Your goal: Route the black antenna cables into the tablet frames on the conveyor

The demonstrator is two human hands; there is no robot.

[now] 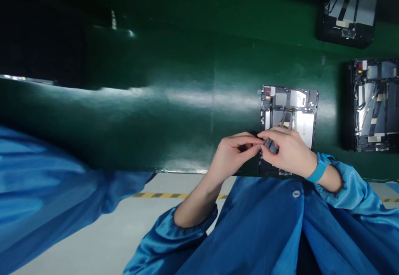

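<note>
An opened tablet (289, 108) with bare circuit boards and a silver battery lies on the green belt (174, 112) in front of me. My left hand (232, 154) and my right hand (288, 150) meet over its near end. The fingers of both hands are pinched together on a small grey strip (270, 145) just above the tablet. A blue wristband (318, 169) is on my right wrist. Both arms wear blue smock sleeves.
Two more opened tablets lie on the belt: one at the right edge (374, 104), one at the top right (350, 8). Another person's blue sleeve (46, 192) fills the lower left. Below the belt's edge is grey floor with a yellow-black stripe (156, 194).
</note>
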